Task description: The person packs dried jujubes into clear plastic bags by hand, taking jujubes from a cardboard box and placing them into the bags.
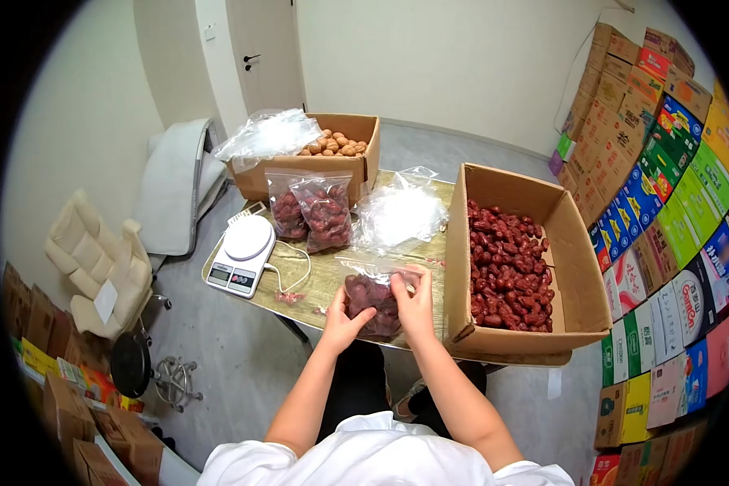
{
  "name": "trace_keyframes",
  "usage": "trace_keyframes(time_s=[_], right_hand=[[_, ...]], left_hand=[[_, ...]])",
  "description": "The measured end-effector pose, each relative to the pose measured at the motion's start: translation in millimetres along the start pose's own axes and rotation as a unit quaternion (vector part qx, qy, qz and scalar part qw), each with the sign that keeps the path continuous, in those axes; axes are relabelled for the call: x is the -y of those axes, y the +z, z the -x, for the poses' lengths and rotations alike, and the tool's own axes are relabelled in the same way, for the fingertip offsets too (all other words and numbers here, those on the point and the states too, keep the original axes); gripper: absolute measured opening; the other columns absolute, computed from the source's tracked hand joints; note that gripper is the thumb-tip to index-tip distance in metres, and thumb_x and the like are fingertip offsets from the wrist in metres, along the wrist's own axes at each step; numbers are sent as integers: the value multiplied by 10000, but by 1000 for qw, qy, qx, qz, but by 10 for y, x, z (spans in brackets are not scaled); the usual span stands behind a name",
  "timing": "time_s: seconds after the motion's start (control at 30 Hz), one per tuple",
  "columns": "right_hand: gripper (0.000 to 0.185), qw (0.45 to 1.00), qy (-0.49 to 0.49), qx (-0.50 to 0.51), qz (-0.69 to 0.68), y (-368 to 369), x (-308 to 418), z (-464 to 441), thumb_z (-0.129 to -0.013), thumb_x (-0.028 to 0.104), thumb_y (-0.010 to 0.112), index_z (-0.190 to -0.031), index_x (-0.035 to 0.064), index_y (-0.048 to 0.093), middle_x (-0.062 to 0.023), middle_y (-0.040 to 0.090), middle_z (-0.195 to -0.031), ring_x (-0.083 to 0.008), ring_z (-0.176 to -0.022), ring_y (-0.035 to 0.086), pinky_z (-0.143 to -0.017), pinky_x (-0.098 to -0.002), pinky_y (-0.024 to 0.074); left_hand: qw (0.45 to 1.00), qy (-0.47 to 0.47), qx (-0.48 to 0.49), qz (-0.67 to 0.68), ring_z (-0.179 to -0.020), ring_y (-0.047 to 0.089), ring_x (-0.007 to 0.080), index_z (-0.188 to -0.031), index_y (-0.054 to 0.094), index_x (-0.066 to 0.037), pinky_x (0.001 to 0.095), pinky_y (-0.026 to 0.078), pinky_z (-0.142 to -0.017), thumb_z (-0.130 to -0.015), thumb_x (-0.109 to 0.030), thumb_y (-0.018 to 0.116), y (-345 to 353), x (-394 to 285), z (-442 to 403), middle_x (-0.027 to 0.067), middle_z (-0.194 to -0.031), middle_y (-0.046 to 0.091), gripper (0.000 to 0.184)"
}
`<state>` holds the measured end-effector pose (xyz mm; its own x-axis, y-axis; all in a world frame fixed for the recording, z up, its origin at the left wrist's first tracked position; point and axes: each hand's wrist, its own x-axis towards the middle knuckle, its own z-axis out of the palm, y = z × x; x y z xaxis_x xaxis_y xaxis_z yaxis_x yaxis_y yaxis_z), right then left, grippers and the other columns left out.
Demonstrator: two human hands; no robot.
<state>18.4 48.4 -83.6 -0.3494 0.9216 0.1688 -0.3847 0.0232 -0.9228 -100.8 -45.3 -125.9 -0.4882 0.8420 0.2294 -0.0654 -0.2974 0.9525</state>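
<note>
Between my two hands is a clear plastic bag of red dates (374,304), near the front edge of the table. My left hand (347,322) grips its left side, and my right hand (415,306) holds the right side with the thumb laid over the front. Behind it stand two filled bags of dates (329,215), upright against a cardboard box. A pile of clear plastic bags (402,212) lies just beyond my hands. To the right, a large open cardboard box (583,283) contains many loose red dates (506,275).
A white kitchen scale (246,247) with a cable sits at the table's left. The rear box (300,174) holds walnuts (336,145), with plastic bags (269,136) over its left part. Stacked cartons (664,243) line the right wall; a cream chair (105,267) stands left.
</note>
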Motion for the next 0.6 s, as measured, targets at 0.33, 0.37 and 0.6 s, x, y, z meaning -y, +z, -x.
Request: trace_keyframes(time_s=[0.33, 0.37, 0.6], right_hand=[[698, 976, 12, 159, 145, -213, -184, 148, -738, 196, 880, -1285, -14, 499, -135, 644, -1209, -218, -1108, 630, -969, -355, 492], [698, 977, 10, 158, 144, -174, -188, 145, -738, 196, 880, -1285, -14, 499, -135, 644, -1209, -218, -1108, 630, -969, -355, 492], [759, 916, -69, 285, 274, 296, 440, 62, -887, 289, 750, -1459, -9, 350, -216, 559, -1329, -327, -1280, 536, -1082, -406, 413]], left_hand=[[996, 28, -52, 72, -1174, 560, 186, -1404, 372, -23, 339, 452, -1016, -867, -123, 780, 40, 9, 68, 103, -1284, 558, 682], [998, 44, -39, 16, -1178, 564, 191, -1403, 367, -16, 345, 461, -1010, -851, -168, 804, -1, 45, 46, 111, -1292, 558, 721], [993, 25, -88, 74, -1120, 627, 197, -1348, 476, -22, 351, 506, -981, -830, -101, 806, -229, -548, -231, 86, -1256, 617, 619]])
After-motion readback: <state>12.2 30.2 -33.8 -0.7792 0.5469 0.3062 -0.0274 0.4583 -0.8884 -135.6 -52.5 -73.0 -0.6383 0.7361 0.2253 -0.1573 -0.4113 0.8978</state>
